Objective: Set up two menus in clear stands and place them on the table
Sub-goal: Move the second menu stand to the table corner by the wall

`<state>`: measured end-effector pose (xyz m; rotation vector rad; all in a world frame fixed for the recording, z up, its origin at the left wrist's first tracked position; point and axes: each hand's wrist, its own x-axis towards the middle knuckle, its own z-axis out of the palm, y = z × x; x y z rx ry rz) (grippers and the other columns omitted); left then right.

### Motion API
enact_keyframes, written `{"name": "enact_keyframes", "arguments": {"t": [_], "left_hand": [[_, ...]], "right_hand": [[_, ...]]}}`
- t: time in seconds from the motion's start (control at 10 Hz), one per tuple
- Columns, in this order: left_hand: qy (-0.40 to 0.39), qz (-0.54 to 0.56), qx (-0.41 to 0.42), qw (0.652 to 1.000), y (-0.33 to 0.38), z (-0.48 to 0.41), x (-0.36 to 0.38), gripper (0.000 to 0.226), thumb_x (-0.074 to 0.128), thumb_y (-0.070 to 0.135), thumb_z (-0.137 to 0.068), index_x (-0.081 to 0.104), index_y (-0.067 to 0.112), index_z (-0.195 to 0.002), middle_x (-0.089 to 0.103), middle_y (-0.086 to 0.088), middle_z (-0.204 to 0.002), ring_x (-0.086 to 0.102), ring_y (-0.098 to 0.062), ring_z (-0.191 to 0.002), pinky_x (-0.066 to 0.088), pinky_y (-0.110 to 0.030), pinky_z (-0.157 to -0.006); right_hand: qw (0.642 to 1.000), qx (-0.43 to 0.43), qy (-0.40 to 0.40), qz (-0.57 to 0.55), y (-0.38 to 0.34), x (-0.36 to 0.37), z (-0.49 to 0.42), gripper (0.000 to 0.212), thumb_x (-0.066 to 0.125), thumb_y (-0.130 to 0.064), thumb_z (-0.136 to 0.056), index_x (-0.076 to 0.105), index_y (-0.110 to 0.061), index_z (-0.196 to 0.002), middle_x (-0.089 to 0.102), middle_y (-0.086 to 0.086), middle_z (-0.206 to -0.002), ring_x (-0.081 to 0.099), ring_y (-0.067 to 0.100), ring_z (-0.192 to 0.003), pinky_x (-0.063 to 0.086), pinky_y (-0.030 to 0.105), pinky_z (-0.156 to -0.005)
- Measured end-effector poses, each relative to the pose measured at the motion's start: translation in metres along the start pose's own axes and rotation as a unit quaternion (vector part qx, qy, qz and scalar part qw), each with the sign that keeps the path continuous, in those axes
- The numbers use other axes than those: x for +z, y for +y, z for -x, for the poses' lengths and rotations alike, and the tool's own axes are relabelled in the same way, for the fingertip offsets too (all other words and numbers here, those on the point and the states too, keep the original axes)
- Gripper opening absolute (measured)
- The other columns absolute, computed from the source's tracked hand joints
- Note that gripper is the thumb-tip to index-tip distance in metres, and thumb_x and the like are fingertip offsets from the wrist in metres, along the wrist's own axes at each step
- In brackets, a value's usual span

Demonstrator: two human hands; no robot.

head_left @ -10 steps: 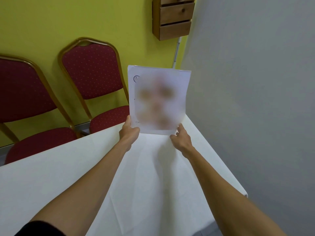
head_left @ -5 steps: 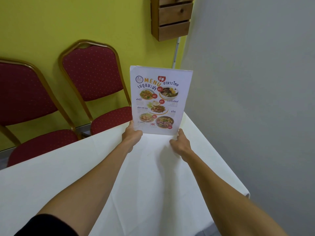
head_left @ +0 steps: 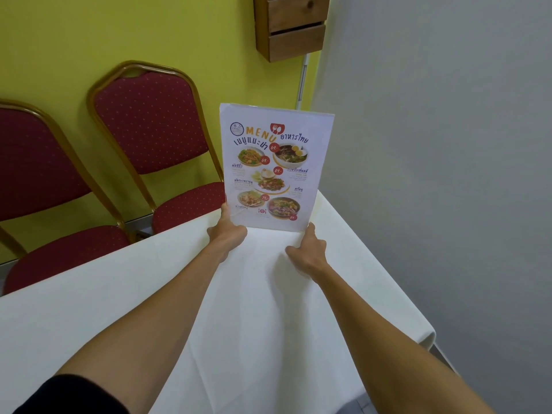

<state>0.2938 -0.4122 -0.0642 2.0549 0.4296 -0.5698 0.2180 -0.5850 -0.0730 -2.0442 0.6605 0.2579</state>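
A menu in a clear stand (head_left: pixel 270 168) stands upright on the far end of the table (head_left: pixel 209 309), which has a white cloth. The printed side with food photos faces me. My left hand (head_left: pixel 227 231) grips the stand's lower left corner, thumb up along its edge. My right hand (head_left: pixel 307 249) rests at the lower right corner, fingertips touching the base, fingers spread on the cloth. I see only this one menu.
Two red padded chairs with gold frames (head_left: pixel 149 130) (head_left: pixel 35 174) stand against the yellow wall beyond the table's left side. A grey wall (head_left: pixel 448 174) runs close along the table's right edge. A wooden box (head_left: pixel 291 25) hangs on the wall above.
The menu has stayed upright in nearly the same spot at the table's far end. My right hand has slid a little back from the base.
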Motion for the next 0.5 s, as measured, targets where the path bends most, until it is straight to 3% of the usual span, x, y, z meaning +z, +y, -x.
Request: {"name": "enact_keyframes", "arguments": {"t": [0.2,0.4,0.5], "left_hand": [[-0.002,-0.057,0.004,0.998,-0.004,0.008,0.000,0.081,0.052,0.014,-0.090,0.011,0.027,-0.159,0.036,-0.014,-0.152,0.043,-0.028,-0.133,0.038,-0.027,-0.082],[-0.028,-0.084,-0.001,0.996,-0.019,0.047,0.000,0.078,0.051,0.017,-0.093,0.012,0.016,-0.160,0.031,-0.009,-0.161,0.036,-0.028,-0.144,0.039,-0.029,-0.099],[-0.025,-0.113,0.009,0.993,-0.035,0.065,-0.011,0.075,0.049,0.017,-0.093,0.016,0.016,-0.160,0.029,-0.007,-0.162,0.036,-0.028,-0.144,0.038,-0.029,-0.098]], "right_hand": [[0.999,-0.008,0.029,0.012,0.004,0.003,0.005,0.051,0.053,-0.009,-0.080,0.038,-0.016,-0.128,0.051,0.008,-0.114,0.036,0.034,-0.122,0.042,0.039,-0.084],[0.998,0.003,0.041,0.047,-0.004,0.014,0.027,0.052,0.055,-0.010,-0.081,0.038,-0.015,-0.130,0.051,0.013,-0.126,0.042,0.034,-0.124,0.046,0.047,-0.097],[0.994,-0.022,0.038,0.097,-0.010,0.028,0.043,0.044,0.052,-0.010,-0.083,0.042,-0.010,-0.126,0.052,0.013,-0.128,0.042,0.035,-0.126,0.044,0.047,-0.097]]}}
